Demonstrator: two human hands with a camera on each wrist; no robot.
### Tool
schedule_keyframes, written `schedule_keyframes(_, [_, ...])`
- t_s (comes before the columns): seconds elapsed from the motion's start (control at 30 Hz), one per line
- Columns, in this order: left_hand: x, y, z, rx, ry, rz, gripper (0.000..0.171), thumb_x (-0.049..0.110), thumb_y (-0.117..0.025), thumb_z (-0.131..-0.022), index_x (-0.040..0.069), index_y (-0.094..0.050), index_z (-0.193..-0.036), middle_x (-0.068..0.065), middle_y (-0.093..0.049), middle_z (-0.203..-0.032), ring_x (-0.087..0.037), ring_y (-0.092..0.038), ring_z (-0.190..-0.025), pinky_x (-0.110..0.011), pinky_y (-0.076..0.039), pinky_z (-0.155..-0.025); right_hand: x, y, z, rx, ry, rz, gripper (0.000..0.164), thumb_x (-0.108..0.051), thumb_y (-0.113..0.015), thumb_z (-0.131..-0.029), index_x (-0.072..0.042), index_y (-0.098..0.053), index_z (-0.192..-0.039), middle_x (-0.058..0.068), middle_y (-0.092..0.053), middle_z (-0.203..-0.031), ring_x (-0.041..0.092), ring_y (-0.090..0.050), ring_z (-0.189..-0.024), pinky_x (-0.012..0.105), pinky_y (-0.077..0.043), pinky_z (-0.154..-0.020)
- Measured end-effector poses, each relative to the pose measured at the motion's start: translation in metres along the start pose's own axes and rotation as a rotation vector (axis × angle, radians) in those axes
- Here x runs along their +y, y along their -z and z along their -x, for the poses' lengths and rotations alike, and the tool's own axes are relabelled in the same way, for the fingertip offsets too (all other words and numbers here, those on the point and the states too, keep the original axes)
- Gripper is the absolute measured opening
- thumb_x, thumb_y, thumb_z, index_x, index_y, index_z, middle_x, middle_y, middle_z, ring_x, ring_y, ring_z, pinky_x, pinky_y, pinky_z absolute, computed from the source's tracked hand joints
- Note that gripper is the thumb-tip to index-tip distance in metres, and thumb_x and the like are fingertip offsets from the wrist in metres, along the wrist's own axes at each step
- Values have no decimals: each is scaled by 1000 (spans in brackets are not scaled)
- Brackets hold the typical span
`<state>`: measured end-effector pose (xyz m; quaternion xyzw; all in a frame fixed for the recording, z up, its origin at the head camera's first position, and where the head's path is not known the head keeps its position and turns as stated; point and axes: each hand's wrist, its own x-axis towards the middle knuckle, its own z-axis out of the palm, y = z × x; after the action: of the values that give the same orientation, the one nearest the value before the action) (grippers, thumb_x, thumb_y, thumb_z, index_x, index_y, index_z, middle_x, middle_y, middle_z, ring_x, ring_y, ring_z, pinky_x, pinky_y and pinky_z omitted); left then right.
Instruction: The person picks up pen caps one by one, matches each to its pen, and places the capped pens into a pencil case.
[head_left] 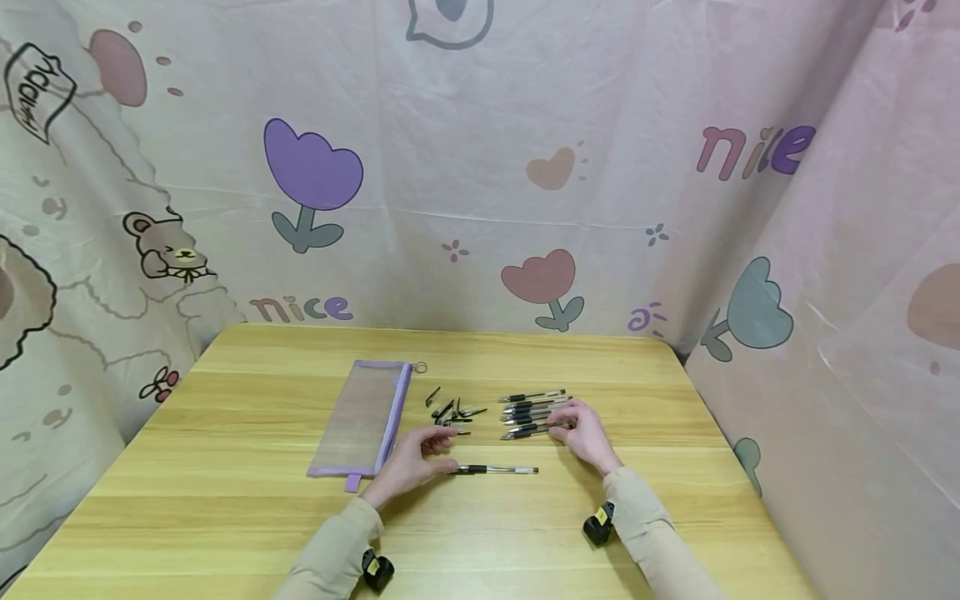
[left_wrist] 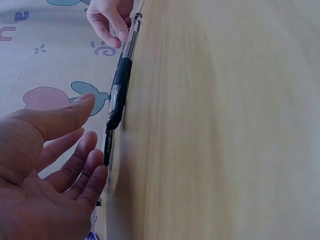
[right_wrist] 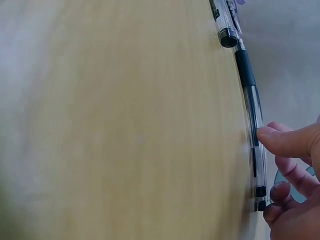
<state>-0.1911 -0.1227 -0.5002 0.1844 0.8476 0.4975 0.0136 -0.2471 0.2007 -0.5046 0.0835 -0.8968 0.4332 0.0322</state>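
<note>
My left hand (head_left: 416,460) is at the near left, fingers relaxed, beside the left end of a gel pen (head_left: 498,470) with a black grip and clear barrel. In the left wrist view, a gap shows between the thumb (left_wrist: 82,106) and fingers, with nothing held. My right hand (head_left: 587,432) is over the right ends of a row of gel pens (head_left: 525,411). It pinches the nearest pen (right_wrist: 254,110) of the row, thumb against the clear barrel; the index fingertip's contact is partly hidden. Several small black pen caps (head_left: 446,410) lie loosely beyond my left hand.
A mesh zip pouch (head_left: 352,421) with purple edging lies flat left of the caps, its ring (head_left: 420,367) at the far corner. The wooden table (head_left: 225,500) meets a printed curtain (head_left: 442,183) at the back and sides.
</note>
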Motion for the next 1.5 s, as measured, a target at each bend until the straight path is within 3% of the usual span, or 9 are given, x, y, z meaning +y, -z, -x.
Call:
schedule_keyframes(0.3, [0,0,0,-15,5,19,51,11,-83,-80,-2,-65,-125,-18,-69,-105,-27,-64,-94,-28,-55,-83,-1,-1,-1,-32,23,43,15,4,-79,-77,-8,-78,-87,7,-66,-102,24,-60,-100,44,-49,-94])
schedule_keyframes(0.53, [1,2,1,-10,-22,25,52,10,-83,-79,-6,-64,-124,-20,-69,-103,-30,-64,-92,-33,-56,-83,-2,-1,-3,-56,71,93,16,4,-80,-76,-8,-79,-87,5,-65,-97,21,-58,-99,40,-48,-92])
schedule_keyframes(0.9, [-3,2,-1,4,-19,19,50,9,-83,-80,-8,-64,-123,-20,-69,-102,-31,-64,-91,-33,-56,-82,0,0,-5,-87,129,148,14,1,-80,-78,-9,-79,-87,5,-65,-99,24,-59,-101,50,-47,-98])
schedule_keyframes(1.27, [-3,3,-1,19,-4,17,50,9,-83,-79,-6,-64,-123,-19,-68,-102,-27,-62,-91,-30,-55,-82,-1,0,-3,-101,98,140,12,-1,-77,-81,-11,-77,-88,6,-64,-103,29,-57,-108,59,-39,-106])
schedule_keyframes(1.5, [-2,2,-3,84,33,10,48,4,-81,-79,-6,-65,-122,-18,-69,-102,-27,-63,-92,-32,-55,-85,-5,2,1,-100,107,150,11,-3,-77,-81,-12,-77,-88,6,-65,-105,32,-57,-111,62,-37,-107])
